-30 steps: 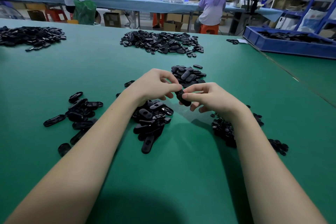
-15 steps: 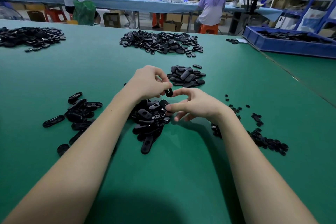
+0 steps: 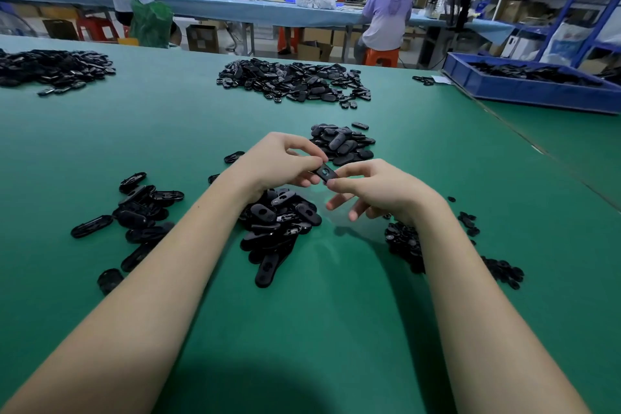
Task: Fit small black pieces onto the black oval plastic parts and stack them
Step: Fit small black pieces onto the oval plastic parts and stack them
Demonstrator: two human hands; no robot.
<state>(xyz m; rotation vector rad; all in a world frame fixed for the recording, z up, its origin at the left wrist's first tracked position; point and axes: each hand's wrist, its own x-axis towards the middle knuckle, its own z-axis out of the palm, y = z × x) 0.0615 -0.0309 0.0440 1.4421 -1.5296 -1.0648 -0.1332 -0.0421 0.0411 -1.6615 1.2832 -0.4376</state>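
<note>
Holding one oval part (image 3: 325, 173) above the bench (image 3: 188, 131), we pinch it from both ends: left hand (image 3: 279, 161) and right hand (image 3: 379, 188) each clamped on it. Half a second ago only our left gripped it, lower, over the near pile (image 3: 279, 222). Small pieces (image 3: 403, 242) lie by our right wrist; the stack (image 3: 342, 143) sits just beyond.

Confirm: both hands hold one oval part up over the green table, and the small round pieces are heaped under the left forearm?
Not quite. In the head view the left hand and right hand do hold one oval part above the green table, but the small round pieces are heaped under the right forearm, not the left.
</note>
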